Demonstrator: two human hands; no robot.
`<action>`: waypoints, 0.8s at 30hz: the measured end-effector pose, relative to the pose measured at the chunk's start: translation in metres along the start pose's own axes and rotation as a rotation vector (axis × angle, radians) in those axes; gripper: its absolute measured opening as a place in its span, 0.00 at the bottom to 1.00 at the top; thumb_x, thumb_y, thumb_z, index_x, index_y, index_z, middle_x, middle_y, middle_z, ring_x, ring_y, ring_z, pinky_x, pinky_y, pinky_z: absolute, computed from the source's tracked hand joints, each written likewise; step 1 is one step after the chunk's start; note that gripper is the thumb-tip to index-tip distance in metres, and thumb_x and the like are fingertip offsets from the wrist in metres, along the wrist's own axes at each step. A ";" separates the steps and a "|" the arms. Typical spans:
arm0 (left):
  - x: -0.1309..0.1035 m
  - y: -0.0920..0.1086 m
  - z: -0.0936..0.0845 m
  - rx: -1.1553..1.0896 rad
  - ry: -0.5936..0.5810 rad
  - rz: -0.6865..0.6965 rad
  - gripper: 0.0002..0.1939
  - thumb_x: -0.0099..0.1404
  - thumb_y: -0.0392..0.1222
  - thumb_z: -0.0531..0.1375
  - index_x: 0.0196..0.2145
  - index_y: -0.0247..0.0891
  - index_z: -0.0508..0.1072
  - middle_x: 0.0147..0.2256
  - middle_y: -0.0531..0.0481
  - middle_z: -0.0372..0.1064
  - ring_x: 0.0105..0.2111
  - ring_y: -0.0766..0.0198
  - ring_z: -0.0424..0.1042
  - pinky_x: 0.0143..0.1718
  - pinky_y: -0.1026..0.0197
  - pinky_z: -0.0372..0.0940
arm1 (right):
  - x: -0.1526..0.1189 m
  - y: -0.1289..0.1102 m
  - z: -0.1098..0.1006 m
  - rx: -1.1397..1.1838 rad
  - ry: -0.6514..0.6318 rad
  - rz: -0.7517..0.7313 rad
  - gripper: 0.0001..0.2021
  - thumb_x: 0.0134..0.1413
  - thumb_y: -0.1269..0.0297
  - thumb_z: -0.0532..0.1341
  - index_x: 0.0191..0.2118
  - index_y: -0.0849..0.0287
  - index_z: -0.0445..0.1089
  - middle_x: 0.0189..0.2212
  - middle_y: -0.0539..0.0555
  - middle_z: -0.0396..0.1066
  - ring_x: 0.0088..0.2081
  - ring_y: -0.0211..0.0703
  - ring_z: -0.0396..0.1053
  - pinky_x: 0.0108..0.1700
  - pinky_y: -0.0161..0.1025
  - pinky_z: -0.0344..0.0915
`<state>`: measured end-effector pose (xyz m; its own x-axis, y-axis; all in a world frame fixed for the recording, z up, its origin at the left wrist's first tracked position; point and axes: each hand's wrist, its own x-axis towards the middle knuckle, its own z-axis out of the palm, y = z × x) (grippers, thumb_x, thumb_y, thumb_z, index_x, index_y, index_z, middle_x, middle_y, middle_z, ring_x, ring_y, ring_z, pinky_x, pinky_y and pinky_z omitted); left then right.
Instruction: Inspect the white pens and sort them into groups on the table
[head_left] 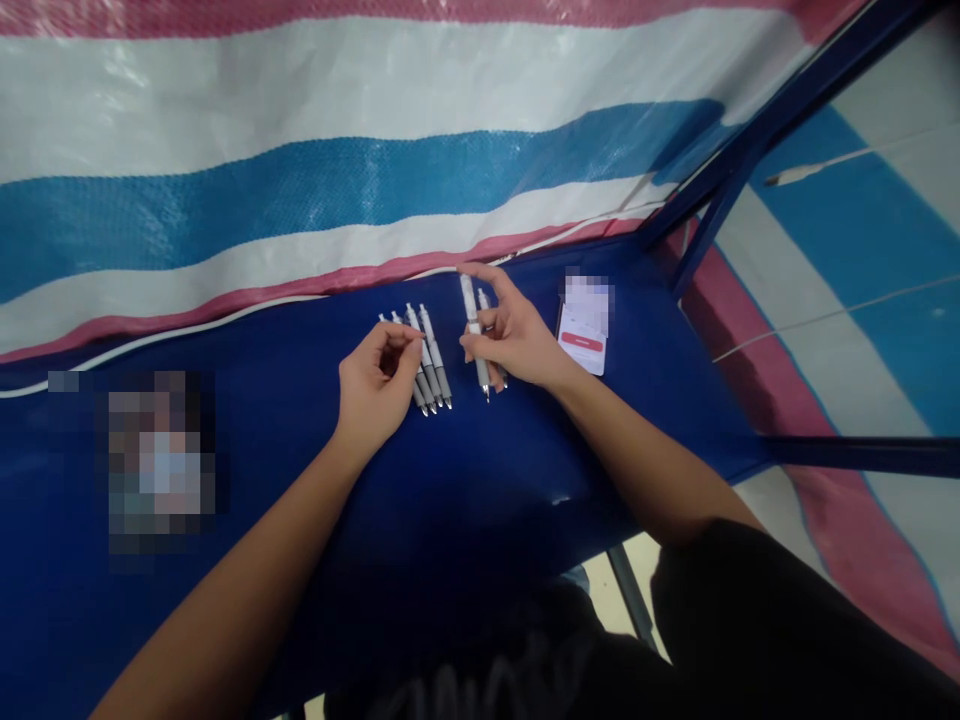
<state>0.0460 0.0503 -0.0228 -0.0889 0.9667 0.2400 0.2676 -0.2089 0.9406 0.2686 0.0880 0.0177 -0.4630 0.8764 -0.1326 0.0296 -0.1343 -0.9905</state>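
Observation:
My right hand [510,335] grips a white and grey click pen [470,300], its index finger on the top end and its tip pointing down toward me. Just behind that hand, another pen [484,298] shows in part; whether it lies on the table or is held too I cannot tell. To the left, several similar pens [437,355] lie side by side on the blue table. My left hand [381,375] is over the left edge of this row, fingers curled with thumb and fingertips together, partly covering the pens. What is between its fingertips, if anything, does not show.
A phone [583,340] with a lit screen lies on the blue table [480,470] right of my right hand. A blurred-out object [161,460] is on the left. A white cable [225,325] runs along the back edge, below striped sheeting [360,190]. Blue frame bars [712,215] stand at right.

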 end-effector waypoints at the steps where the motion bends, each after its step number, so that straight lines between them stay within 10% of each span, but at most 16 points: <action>1: 0.000 0.000 0.000 0.004 -0.002 0.002 0.02 0.72 0.42 0.67 0.41 0.44 0.82 0.33 0.51 0.79 0.29 0.64 0.71 0.30 0.59 0.65 | 0.000 0.000 0.000 -0.006 0.000 0.001 0.54 0.59 0.61 0.73 0.83 0.48 0.43 0.32 0.42 0.74 0.18 0.37 0.70 0.17 0.32 0.67; 11: -0.006 0.010 0.000 0.313 0.099 0.187 0.06 0.71 0.36 0.66 0.45 0.44 0.79 0.42 0.49 0.78 0.43 0.54 0.76 0.57 0.44 0.65 | -0.003 -0.004 -0.008 0.001 -0.046 0.022 0.51 0.61 0.59 0.74 0.80 0.49 0.45 0.36 0.46 0.77 0.18 0.36 0.69 0.19 0.32 0.68; 24: -0.008 0.003 0.002 0.403 0.085 0.123 0.10 0.71 0.42 0.68 0.50 0.47 0.78 0.49 0.45 0.76 0.53 0.45 0.73 0.64 0.37 0.61 | 0.001 0.000 -0.011 0.029 0.022 0.045 0.57 0.56 0.62 0.77 0.83 0.46 0.43 0.40 0.48 0.79 0.20 0.36 0.69 0.19 0.34 0.70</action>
<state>0.0494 0.0422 -0.0227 -0.1068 0.9192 0.3790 0.6335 -0.2309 0.7385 0.2780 0.0939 0.0177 -0.4421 0.8790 -0.1786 0.0242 -0.1873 -0.9820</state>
